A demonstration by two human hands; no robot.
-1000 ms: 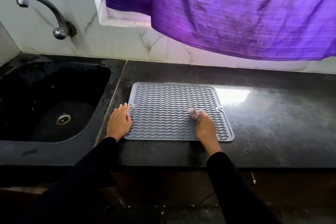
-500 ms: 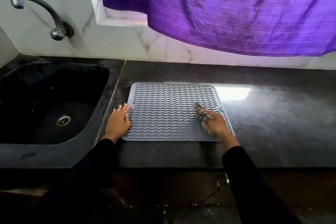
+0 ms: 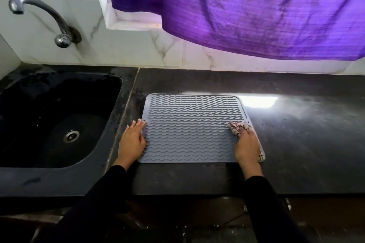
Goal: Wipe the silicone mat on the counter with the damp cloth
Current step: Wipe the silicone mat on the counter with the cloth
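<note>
— Fingers of the left hand, how do they lie?
— Straight and together, flat on the left edge of the silicone mat, holding nothing.
— And the right hand?
— Curled over the damp cloth, pressing it onto the mat's lower right corner; patterned cloth shows ahead of the knuckles and beside the wrist.
— Where is the mat?
— Flat on the dark counter, centre of the frame, just right of the black sink. A tap sits upper left, and a purple curtain hangs across the top.
</note>
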